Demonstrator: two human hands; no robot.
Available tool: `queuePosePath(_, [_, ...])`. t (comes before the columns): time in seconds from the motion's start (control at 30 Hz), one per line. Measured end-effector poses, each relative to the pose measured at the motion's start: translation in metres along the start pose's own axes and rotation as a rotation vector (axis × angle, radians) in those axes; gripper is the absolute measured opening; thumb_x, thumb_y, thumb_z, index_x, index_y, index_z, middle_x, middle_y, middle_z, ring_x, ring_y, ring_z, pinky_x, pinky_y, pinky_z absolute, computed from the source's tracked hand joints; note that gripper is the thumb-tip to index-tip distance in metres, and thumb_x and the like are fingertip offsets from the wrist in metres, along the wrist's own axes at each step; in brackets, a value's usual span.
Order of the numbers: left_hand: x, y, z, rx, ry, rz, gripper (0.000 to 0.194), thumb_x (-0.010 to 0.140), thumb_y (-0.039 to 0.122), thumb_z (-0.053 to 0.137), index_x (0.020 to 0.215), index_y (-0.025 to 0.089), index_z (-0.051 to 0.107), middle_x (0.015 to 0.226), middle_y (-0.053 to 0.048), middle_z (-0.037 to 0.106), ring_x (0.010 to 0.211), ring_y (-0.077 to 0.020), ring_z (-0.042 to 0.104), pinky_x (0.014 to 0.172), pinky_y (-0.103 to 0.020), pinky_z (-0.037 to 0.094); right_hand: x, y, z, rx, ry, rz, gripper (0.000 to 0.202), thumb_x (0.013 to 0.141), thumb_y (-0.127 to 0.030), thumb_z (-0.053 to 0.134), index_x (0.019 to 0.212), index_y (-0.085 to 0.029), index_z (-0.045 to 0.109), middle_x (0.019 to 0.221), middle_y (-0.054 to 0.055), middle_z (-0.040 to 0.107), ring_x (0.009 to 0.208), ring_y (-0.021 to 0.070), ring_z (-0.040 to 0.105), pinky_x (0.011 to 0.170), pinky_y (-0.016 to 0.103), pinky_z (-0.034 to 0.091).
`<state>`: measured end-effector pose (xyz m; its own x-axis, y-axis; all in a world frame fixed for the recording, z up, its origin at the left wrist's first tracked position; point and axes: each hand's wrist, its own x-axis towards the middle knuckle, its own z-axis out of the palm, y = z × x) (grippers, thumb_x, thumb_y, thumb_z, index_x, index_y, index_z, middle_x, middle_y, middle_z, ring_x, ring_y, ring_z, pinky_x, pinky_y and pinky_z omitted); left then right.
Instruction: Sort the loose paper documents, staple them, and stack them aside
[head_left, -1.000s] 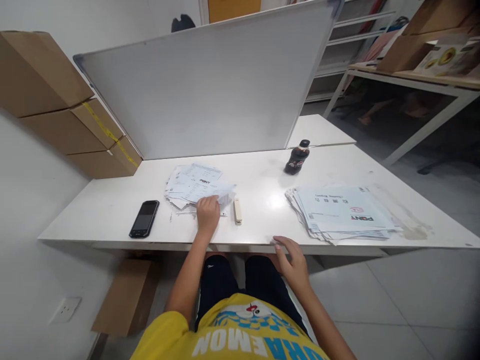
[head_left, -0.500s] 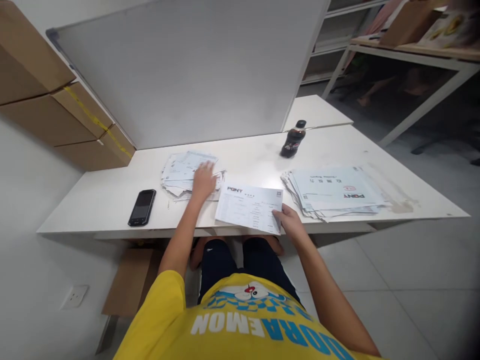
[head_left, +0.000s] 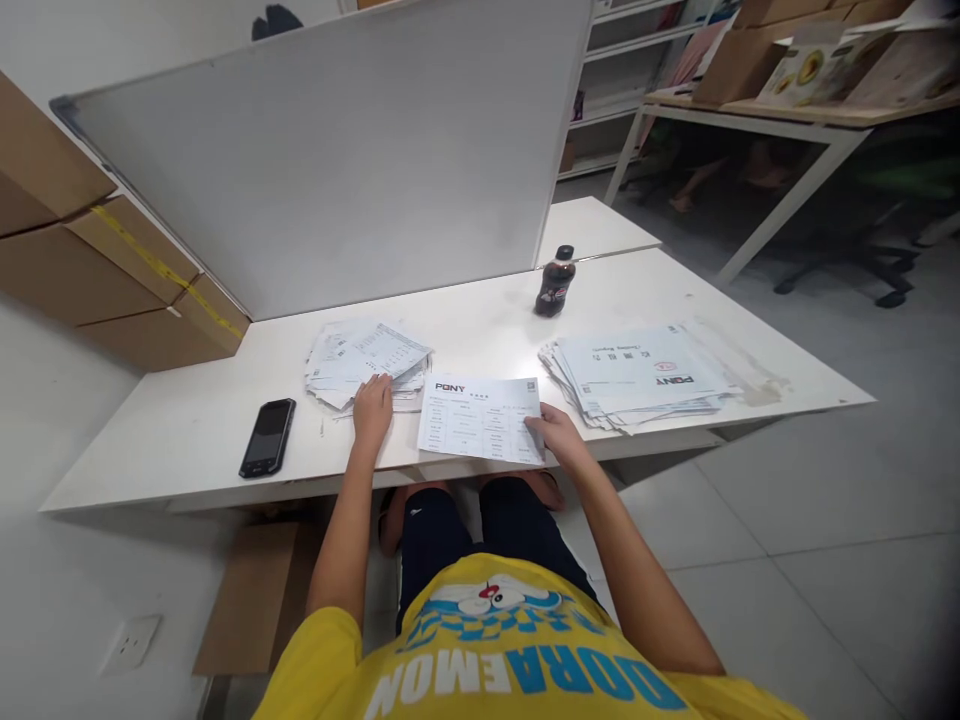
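My right hand (head_left: pixel 559 437) pinches the right edge of a printed PONY sheet (head_left: pixel 480 420), thumb on top, at the table's front edge. It may be more than one sheet; I cannot tell. On the left lies an untidy pile of papers (head_left: pixel 328 365). My left hand (head_left: pixel 373 408) is at the front of this pile, its fingers closed at the lower edge of a slanted printed sheet (head_left: pixel 390 350). A second stack of papers (head_left: pixel 622 365), topped by a cover with a red oval stamp, lies to the right of my right hand.
A black phone (head_left: pixel 268 437) lies at the left of the white table (head_left: pixel 187 420). Behind the papers stand a dark cola bottle (head_left: pixel 555 283) and a large whiteboard (head_left: pixel 322 150). Cardboard boxes (head_left: pixel 150 300) are stacked at the left wall. Another desk (head_left: pixel 750 112) stands far right.
My left hand has drawn back from the top of the left pile to its front edge, and the top sheet there now lies slanted. The right hand still holds its sheet. The view has shifted.
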<state>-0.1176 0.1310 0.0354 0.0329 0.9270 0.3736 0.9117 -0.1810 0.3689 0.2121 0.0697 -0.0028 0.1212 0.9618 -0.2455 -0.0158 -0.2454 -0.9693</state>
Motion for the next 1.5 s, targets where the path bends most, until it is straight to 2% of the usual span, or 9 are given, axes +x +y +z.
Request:
queuePosePath(0.1, [-0.010,0.001,-0.007,-0.080,0.032,-0.019,0.043,0.098,0.032,0.032,0.129,0.020,0.061,0.133,-0.008,0.062,0.137,-0.0264,0.044,0.116,-0.049,0.032,0.000,0.001,0.001,-0.035,0.005,-0.058,0.036,0.060,-0.037,0.055,0.089,-0.019,0.066,0.088,0.006,0.072,0.089,0.0261,0.064,0.074,0.033,0.049])
queuePosePath(0.23, [-0.026,0.003,-0.007,-0.045,-0.008,0.019,0.047,0.098,0.033,0.034,0.141,0.022,0.049,0.149,-0.008,0.047,0.150,-0.0310,0.015,0.119,-0.062,0.014,0.002,0.005,0.003,-0.143,0.027,-0.136,0.030,0.064,-0.040,0.051,0.083,-0.021,0.064,0.082,0.005,0.069,0.082,0.0250,0.063,0.073,0.035,0.049])
queuePosePath(0.4, [-0.037,0.009,0.000,0.037,0.046,0.104,0.046,0.096,0.026,0.034,0.138,0.018,0.051,0.148,-0.011,0.048,0.150,-0.0296,0.013,0.120,-0.057,0.014,0.001,0.007,0.002,-0.206,0.027,-0.161,0.028,0.068,-0.040,0.048,0.084,-0.022,0.062,0.083,0.004,0.068,0.082,0.0236,0.060,0.073,0.034,0.048])
queuePosePath(0.5, [-0.034,0.011,0.002,0.093,0.028,0.093,0.050,0.093,0.032,0.043,0.140,0.016,0.048,0.152,-0.013,0.041,0.148,-0.0338,0.019,0.119,-0.055,0.017,-0.002,0.006,0.001,-0.222,0.018,-0.160,0.029,0.070,-0.040,0.047,0.086,-0.022,0.062,0.085,0.004,0.067,0.083,0.0234,0.060,0.074,0.034,0.047])
queuePosePath(0.67, [-0.025,0.012,0.003,0.165,0.012,0.021,0.038,0.095,0.026,0.034,0.109,0.014,0.067,0.117,-0.019,0.067,0.128,-0.0353,0.048,0.108,-0.053,0.033,-0.005,0.002,0.000,-0.227,0.016,-0.154,0.030,0.071,-0.039,0.046,0.088,-0.021,0.062,0.084,0.004,0.067,0.084,0.0235,0.060,0.074,0.034,0.047])
queuePosePath(0.87, [-0.026,0.011,0.002,0.171,0.012,0.023,0.048,0.089,0.041,0.052,0.132,0.017,0.053,0.145,-0.016,0.048,0.139,-0.0352,0.035,0.111,-0.050,0.030,-0.005,0.001,0.003,-0.248,0.027,-0.172,0.026,0.069,-0.038,0.045,0.082,-0.022,0.060,0.080,0.004,0.066,0.080,0.0230,0.058,0.071,0.033,0.046])
queuePosePath(1.07, [-0.030,0.014,0.003,0.108,0.033,0.012,0.032,0.095,0.026,0.039,0.111,0.018,0.065,0.124,-0.015,0.065,0.134,-0.0347,0.043,0.107,-0.052,0.034,-0.006,0.003,0.002,-0.267,0.023,-0.172,0.025,0.068,-0.041,0.046,0.079,-0.023,0.058,0.076,0.003,0.064,0.077,0.0230,0.056,0.067,0.032,0.043])
queuePosePath(1.3, [-0.049,0.014,-0.003,-0.188,0.316,-0.030,0.035,0.098,0.029,0.031,0.103,0.018,0.063,0.107,-0.015,0.066,0.113,-0.0281,0.058,0.101,-0.047,0.044,-0.006,0.005,0.002,-0.295,0.026,-0.179,0.025,0.068,-0.042,0.045,0.079,-0.023,0.058,0.076,0.003,0.063,0.078,0.0234,0.055,0.068,0.032,0.042])
queuePosePath(1.5, [-0.074,0.012,-0.007,-0.633,0.194,-0.023,0.017,0.089,0.028,0.049,0.086,0.021,0.064,0.099,-0.008,0.069,0.104,-0.0231,0.066,0.097,-0.043,0.051,-0.007,0.003,0.003,-0.298,-0.009,-0.158,0.023,0.069,-0.036,0.045,0.081,-0.023,0.059,0.079,0.002,0.063,0.076,0.0222,0.055,0.068,0.031,0.042])
